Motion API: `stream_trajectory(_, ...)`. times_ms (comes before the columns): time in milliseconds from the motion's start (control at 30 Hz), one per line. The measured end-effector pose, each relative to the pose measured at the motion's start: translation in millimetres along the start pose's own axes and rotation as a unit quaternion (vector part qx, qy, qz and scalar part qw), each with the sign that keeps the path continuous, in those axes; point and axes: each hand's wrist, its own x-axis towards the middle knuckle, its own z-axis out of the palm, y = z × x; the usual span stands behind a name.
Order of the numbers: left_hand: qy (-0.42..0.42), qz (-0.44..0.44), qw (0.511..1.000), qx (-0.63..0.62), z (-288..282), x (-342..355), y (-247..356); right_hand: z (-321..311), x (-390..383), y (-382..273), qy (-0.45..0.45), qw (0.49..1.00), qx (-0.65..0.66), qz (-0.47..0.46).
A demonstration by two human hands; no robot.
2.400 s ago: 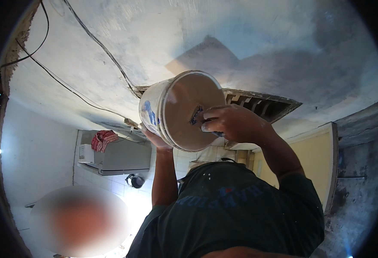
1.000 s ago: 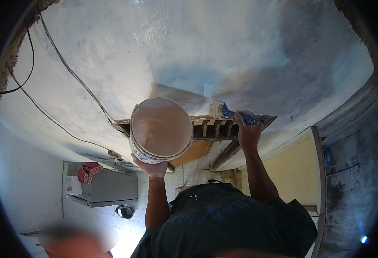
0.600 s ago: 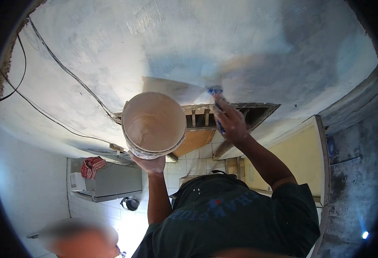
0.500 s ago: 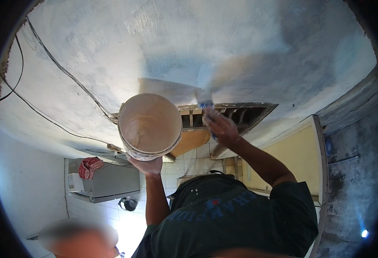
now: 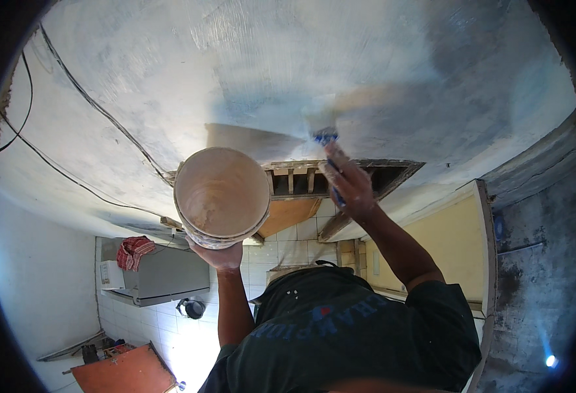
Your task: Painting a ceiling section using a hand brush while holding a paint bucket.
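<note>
My left hand (image 5: 217,254) supports a round pale bucket (image 5: 221,193) from beneath and its near side. The bucket's mouth faces up, and a whitish coating covers its inside and outer wall. My right hand (image 5: 352,187) is wrapped round the blue handle of a paintbrush (image 5: 326,135), with white smears on the fingers. The brush head is slightly blurred by motion and points at the patchy white-and-grey wall (image 5: 262,72); whether the bristles touch it I cannot tell. Just above the bucket, a dark shadow falls on the wall.
A wooden-framed vent opening (image 5: 301,180) is in the wall between my hands. Black cables (image 5: 98,105) run along the wall at left. Below left stand a grey cabinet (image 5: 170,278) with a red striped cloth (image 5: 135,252), a dark pail (image 5: 192,308) and an orange-topped table (image 5: 125,371).
My right hand and the paintbrush have moved a little up and to the right. The bucket sits slightly further left and lower in view.
</note>
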Motion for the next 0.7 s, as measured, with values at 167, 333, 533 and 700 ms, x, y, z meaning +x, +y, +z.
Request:
stream_trajectory(167, -0.004, 0.256, 0.827, 0.5, -33, 12, -6, 41, -70, -1, -0.138, 0.989, 0.05, 0.023)
stream_trajectory(333, 0.005, 0.042, 0.997, 0.07, 7, 1, 3, 27, -59, 9, -0.195, 0.976, 0.071, 0.066)
stream_trajectory(533, -0.025, 0.006, 1.0, -0.012, -21, 6, 6, 2, -7, -5, 0.024, 0.998, 0.027, -0.053)
stream_trajectory(700, 0.023, 0.086, 0.986, 0.142, 25, -3, -6, 41, -62, -1, -0.094, 0.996, 0.003, -0.001)
